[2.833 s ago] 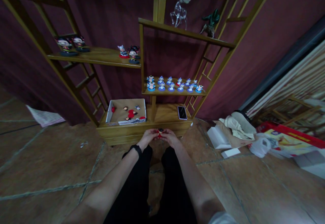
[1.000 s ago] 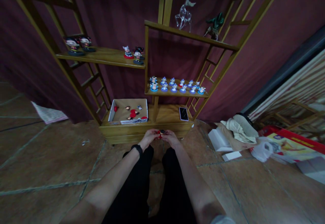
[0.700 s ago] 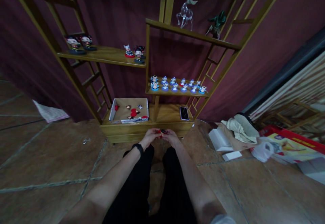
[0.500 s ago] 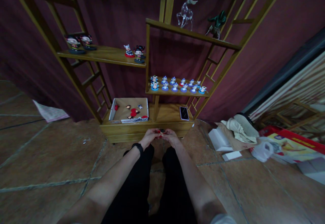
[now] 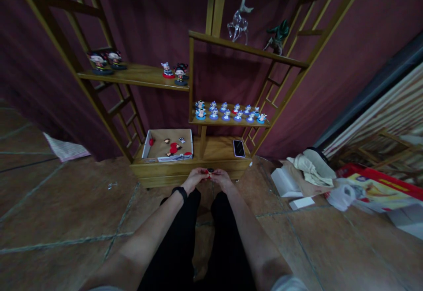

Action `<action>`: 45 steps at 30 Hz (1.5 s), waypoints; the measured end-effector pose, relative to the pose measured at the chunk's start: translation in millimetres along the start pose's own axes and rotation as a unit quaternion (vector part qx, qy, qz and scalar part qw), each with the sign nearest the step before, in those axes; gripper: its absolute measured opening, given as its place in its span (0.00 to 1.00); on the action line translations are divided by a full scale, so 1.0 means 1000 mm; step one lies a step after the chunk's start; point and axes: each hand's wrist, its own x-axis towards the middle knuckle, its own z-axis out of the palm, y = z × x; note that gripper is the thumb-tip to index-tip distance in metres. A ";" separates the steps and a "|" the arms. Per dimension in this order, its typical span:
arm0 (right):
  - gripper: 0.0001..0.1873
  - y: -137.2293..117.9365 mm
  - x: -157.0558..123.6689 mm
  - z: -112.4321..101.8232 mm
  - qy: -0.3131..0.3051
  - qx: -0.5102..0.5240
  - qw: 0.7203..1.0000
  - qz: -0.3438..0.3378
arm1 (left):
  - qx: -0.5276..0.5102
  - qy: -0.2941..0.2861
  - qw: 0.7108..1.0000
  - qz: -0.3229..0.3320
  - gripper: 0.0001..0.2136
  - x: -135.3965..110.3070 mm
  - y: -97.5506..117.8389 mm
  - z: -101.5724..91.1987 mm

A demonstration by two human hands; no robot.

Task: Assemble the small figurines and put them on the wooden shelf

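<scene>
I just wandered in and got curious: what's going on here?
A person holds a small red-and-black piece between the left hand and right hand, before a wooden display shelf. More small pieces lie in an open box on the bottom board; a phone lies to its right. Rows of figurines stand one level up.

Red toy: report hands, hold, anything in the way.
Left hand and right hand: both on red toy. Toy: partly hidden in the grip. Nothing seen blocking; cabinet just beyond.

Red piece [image 5: 209,174] at a slightly different angle between the hands [image 5: 194,179]
</scene>
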 end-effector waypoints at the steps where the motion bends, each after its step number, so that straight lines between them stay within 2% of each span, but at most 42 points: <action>1: 0.18 0.000 0.000 0.000 -0.007 0.007 1.000 0.006 | -0.003 0.004 1.000 0.000 0.13 0.000 -0.001 0.000; 7: 0.17 -0.002 -0.001 -0.004 -0.022 0.023 0.999 0.016 | -0.005 0.002 1.000 0.004 0.13 0.001 -0.003 0.000; 15: 0.17 0.003 0.003 -0.007 -0.026 0.021 0.999 0.019 | 0.009 -0.035 0.999 0.006 0.10 0.004 -0.006 -0.003; 21: 0.16 0.004 0.005 -0.007 -0.029 0.012 0.999 0.018 | 0.019 -0.025 0.999 -0.006 0.08 0.008 -0.010 -0.006; 27: 0.16 0.003 0.004 -0.005 -0.024 0.018 0.999 0.020 | 0.016 -0.030 0.999 0.000 0.11 0.009 -0.011 -0.005; 33: 0.18 0.002 0.001 -0.003 -0.023 0.024 0.999 0.017 | -0.004 -0.006 1.000 0.000 0.20 0.006 -0.009 -0.004; 37: 0.18 0.002 0.002 -0.002 -0.014 0.014 1.000 0.010 | 0.000 -0.024 1.000 -0.003 0.18 0.001 -0.004 -0.003; 45: 0.18 0.006 0.005 -0.003 -0.012 -0.027 0.999 -0.016 | -0.032 -0.012 0.999 0.016 0.19 -0.002 0.000 -0.001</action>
